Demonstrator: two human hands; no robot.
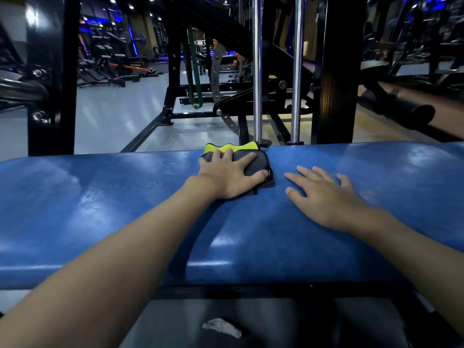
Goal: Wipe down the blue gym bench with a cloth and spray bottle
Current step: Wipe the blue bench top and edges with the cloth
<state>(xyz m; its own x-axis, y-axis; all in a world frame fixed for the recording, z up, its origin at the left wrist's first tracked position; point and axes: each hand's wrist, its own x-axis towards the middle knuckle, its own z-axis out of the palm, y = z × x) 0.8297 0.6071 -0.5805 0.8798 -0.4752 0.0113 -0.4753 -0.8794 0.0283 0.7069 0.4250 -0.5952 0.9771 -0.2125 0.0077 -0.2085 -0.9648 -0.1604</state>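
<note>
Only left hand (232, 175) on cloth (261, 159) atop bench (100, 209)

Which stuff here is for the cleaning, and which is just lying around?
For the cleaning: blue bench, grey-and-yellow cloth, left hand pressing it, right hand flat on the bench.
Just lying around: green band hanging on the rack, white crumpled scrap under the bench.
No spray bottle in view.

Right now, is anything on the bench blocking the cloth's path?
Only the right hand, flat on the bench just right of the cloth. Leftward, nothing visible blocks it; the left hand presses it.
</note>
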